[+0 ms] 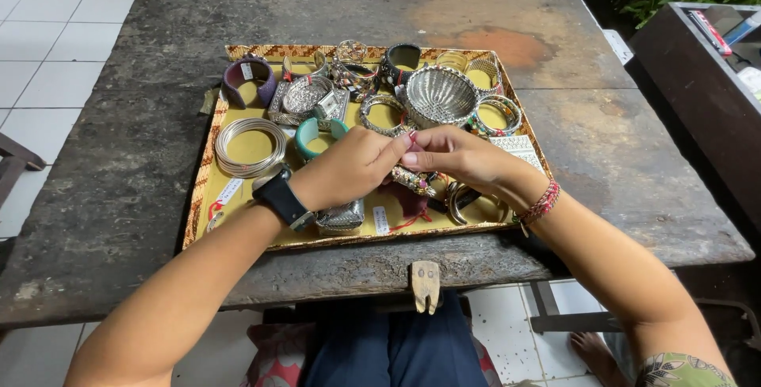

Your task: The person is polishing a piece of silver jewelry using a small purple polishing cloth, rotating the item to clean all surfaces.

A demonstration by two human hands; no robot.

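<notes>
A yellow tray with a woven rim point(204, 171) lies on a dark, worn wooden table point(119, 157). It holds several bangles and cuffs: a stack of thin silver bangles point(250, 147), a purple cuff point(248, 80), a teal cuff point(311, 135) and a wide silver cuff point(441, 95). My left hand point(349, 167) and my right hand point(456, 156) meet over the tray's middle. Their fingertips pinch a small patterned jewellery piece point(412, 181) with a red thread. A black watch is on my left wrist and red beaded bracelets on my right.
A small carved wooden piece point(426, 285) hangs at the table's near edge. A dark box with items point(713, 62) stands at the right, with green plants behind it. White floor tiles surround the table. My knees show below.
</notes>
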